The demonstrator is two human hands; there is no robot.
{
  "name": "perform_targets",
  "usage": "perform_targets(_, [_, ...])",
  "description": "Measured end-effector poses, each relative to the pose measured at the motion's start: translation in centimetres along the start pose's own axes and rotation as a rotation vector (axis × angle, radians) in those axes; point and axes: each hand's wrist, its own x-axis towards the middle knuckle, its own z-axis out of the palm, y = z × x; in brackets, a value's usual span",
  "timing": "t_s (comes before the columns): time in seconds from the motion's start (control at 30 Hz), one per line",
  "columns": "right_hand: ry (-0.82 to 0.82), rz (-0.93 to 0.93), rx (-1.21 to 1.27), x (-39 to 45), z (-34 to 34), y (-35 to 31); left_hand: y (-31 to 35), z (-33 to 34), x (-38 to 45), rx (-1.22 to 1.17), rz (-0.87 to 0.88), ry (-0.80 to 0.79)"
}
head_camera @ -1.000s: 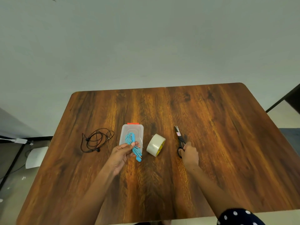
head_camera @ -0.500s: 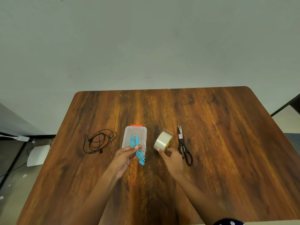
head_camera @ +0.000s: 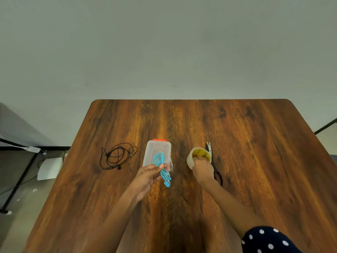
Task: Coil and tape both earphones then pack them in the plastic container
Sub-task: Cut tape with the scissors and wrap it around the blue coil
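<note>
Left hand (head_camera: 145, 177) pinching blue coil (head_camera: 162, 169) just over container (head_camera: 158, 152); right hand (head_camera: 203, 168) gripping tape (head_camera: 197, 156). Best pulled short, coil pinched tight. Black earphone (head_camera: 117, 156) far left, untaped.

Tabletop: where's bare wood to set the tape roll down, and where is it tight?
Free: the far half of the table beyond the plastic container, the right side past the scissors, and the near-left corner below the black earphones. Crowded: the middle row, where the left hand holds the blue earphones and the right hand grips the tape roll.
</note>
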Motion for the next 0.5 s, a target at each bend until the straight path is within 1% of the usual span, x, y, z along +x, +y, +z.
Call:
perform_targets(0.1, [-0.076, -0.076, -0.106, -0.4, 0.4, 0.3, 0.0, 0.0, -0.1, 0.022, -0.002, -0.016])
perform_targets(0.17, [-0.054, -0.084, -0.093, -0.9, 0.2, 0.1, 0.0, -0.1, -0.1, 0.039, -0.006, -0.017])
perform_targets(0.2, [-0.002, -0.093, -0.048, -1.1, 0.1, -0.1, 0.0, -0.1, -0.1, 0.047, -0.009, -0.017])
perform_targets(0.23, [0.076, -0.096, 0.051, -1.3, -0.1, -0.3, 0.1, -0.1, -0.1, 0.053, -0.012, -0.016])
perform_targets(0.27, [0.14, -0.096, 0.217, -1.7, -0.5, -0.7, 0.1, -0.1, -0.1, 0.061, -0.015, -0.017])
perform_targets(0.3, [0.147, -0.095, 0.451, -2.2, -1.1, -1.3, 0.1, -0.1, -0.2, 0.073, -0.017, -0.019])
perform_targets(0.33, [0.099, -0.103, 0.698, -2.6, -2.1, -1.9, 0.2, -0.1, -0.2, 0.084, -0.016, -0.021])
perform_targets(0.37, [-0.004, -0.098, 0.907, -3.0, -3.2, -2.5, 0.3, -0.1, -0.3, 0.096, -0.014, -0.024])
perform_targets(0.4, [-0.142, -0.087, 1.055, -3.5, -4.3, -3.0, 0.3, -0.1, -0.3, 0.111, -0.012, -0.029])
perform_targets(0.43, [-0.279, -0.096, 1.12, -3.8, -5.2, -3.3, 0.4, -0.1, -0.3, 0.131, -0.01, -0.037])
perform_targets(0.47, [-0.376, -0.136, 1.11, -4.0, -5.8, -3.4, 0.5, -0.2, -0.4, 0.159, -0.01, -0.045])
perform_targets(0.5, [-0.424, -0.184, 1.079, -4.1, -6.2, -3.4, 0.6, -0.2, -0.5, 0.192, -0.01, -0.05])
